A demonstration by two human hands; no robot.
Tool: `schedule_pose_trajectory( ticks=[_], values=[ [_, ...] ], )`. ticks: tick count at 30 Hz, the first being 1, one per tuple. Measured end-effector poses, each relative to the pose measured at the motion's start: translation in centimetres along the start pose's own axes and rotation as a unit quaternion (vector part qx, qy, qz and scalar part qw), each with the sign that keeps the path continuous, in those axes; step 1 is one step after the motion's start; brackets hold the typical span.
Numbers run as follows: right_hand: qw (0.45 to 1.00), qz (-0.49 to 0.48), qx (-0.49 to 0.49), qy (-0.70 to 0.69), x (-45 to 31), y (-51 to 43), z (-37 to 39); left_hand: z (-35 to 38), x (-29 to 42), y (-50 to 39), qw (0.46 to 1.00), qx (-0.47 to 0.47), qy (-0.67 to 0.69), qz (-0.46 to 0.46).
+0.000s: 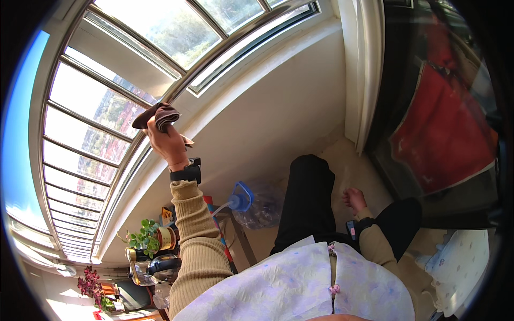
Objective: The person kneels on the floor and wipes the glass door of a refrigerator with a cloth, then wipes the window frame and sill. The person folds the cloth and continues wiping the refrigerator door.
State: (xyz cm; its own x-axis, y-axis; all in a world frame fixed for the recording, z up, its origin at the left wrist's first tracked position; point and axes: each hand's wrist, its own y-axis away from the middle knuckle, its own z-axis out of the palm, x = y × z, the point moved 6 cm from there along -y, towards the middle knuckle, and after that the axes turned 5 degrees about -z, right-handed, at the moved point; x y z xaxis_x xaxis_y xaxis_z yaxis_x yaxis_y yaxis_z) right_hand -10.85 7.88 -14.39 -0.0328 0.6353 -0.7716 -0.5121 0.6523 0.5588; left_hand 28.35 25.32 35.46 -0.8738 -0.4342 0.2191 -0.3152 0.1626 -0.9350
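Observation:
My left hand (165, 141) is raised to the window and grips a folded brown cloth (167, 115). Bunched between fingers and thumb, the cloth lies against the thick metal rail (207, 61) of the window guard. A small light-coloured flap shows at the wrist side of that hand; what it belongs to is unclear. My right hand (354, 200) hangs low beside my black trousers (307, 192), fingers curled, with nothing visible in it. Each wrist wears a dark strapped device.
Below the sill (261, 78), a clear plastic water jug (261, 210) with a blue handle stands on the floor. Left of it are a potted plant (146, 236) and a glass kettle (165, 267). A dark glossy panel (385, 132) and patterned fabric (457, 269) lie right.

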Motion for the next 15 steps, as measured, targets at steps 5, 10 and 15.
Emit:
schedule_pose_trajectory(
  ticks=[5, 10, 15],
  values=[
    [1.000, 0.003, 0.014, 0.005, -0.1, 0.3, -0.5, 2.4, 1.2, 0.6, 0.796, 0.004, 0.519, -0.311],
    [1.000, -0.008, 0.020, -0.003, 0.0, 0.4, -0.9, -0.1, 2.0, -2.0, 0.878, 0.110, 0.410, -0.221],
    [1.000, 0.005, 0.019, 0.008, 0.3, 0.1, -0.8, 1.2, 4.2, -2.9, 0.985, 0.051, -0.135, 0.098]
  ],
)
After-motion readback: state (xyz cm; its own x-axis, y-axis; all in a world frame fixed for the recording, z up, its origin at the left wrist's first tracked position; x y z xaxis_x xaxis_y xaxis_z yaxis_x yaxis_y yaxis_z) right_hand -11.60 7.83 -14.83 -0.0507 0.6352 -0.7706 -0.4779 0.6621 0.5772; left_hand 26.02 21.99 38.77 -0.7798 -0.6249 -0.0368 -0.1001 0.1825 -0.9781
